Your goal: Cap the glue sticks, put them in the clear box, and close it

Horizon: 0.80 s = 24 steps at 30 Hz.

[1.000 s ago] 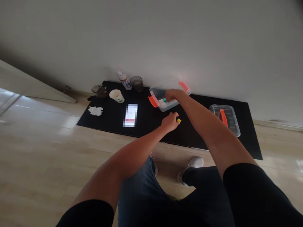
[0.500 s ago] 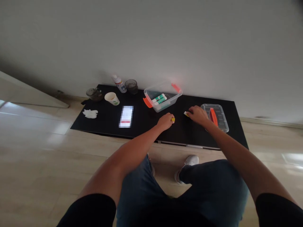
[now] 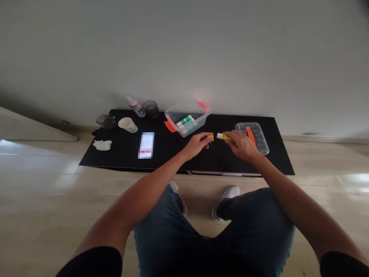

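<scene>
We have a slim stick with a white end and a yellow body, much of it hidden by fingers, and a short yellow cap apart from it. Our right hand is mostly closed, its fingers pinched around the yellow part so that the white end juts out. Our left hand is partly closed, with the cap gripped at its fingertips. The stick looks nearly level, its long axis running left to right, and the white end points left, straight at the cap, with a small gap between the two. Both are over the black table, just in front of the clear box, where green-and-white tubes lie, and left of the clear lid with its orange handle. We cannot tell whether the stick touches the table. Well to the left, we see a paper cup and a blurred-out phone.
</scene>
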{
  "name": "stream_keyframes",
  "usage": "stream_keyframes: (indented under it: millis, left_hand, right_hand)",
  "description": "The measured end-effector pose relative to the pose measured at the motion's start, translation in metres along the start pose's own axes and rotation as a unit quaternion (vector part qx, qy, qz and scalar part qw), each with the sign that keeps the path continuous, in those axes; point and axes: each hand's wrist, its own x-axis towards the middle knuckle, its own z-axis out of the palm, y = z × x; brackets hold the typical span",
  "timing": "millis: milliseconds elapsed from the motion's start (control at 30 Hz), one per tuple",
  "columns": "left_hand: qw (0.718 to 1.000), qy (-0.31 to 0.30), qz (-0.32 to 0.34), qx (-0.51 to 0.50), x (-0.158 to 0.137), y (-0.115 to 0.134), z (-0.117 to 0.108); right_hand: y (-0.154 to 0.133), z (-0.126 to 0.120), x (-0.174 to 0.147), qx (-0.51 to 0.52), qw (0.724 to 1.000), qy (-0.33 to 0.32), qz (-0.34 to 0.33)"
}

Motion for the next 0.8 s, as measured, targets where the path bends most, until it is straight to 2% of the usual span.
stream_keyframes:
  millis: [167, 367, 467, 533, 600, 633, 733, 767, 800]
  left_hand:
    - [0.997, -0.017, 0.011, -0.071, -0.015, 0.016, 0.015]
    - [0.998, -0.036, 0.0, -0.052, -0.016, 0.013, 0.018]
    - [0.998, -0.035, -0.004, -0.054, -0.018, 0.015, 0.02]
    - [0.998, -0.037, 0.019, -0.048, -0.021, 0.017, 0.022]
    - [0.997, -0.042, 0.059, -0.027, -0.025, 0.02, 0.023]
    - [0.996, -0.044, 0.081, -0.01, -0.027, 0.023, 0.023]
    - [0.989, -0.04, 0.132, 0.051, -0.035, 0.03, 0.023]
    - [0.988, -0.034, 0.137, 0.062, -0.036, 0.033, 0.023]
    - [0.989, -0.023, 0.135, 0.063, -0.038, 0.036, 0.024]
  right_hand:
    - [-0.026, -0.02, -0.022, 0.009, 0.998, 0.045, -0.031]
    - [-0.035, -0.016, -0.025, -0.021, 0.997, 0.043, -0.054]
    - [-0.04, -0.013, -0.025, 0.003, 0.997, 0.051, -0.063]
    - [-0.043, -0.013, -0.025, 0.062, 0.995, 0.053, -0.054]
    - [-0.042, -0.012, -0.024, 0.163, 0.986, 0.039, -0.01]
    - [-0.041, -0.012, -0.024, 0.226, 0.974, 0.021, 0.025]
    - [-0.039, -0.013, -0.023, 0.388, 0.911, -0.058, 0.125]
    - [-0.04, -0.013, -0.022, 0.405, 0.901, -0.071, 0.137]
    - [-0.041, -0.013, -0.022, 0.397, 0.906, -0.065, 0.133]
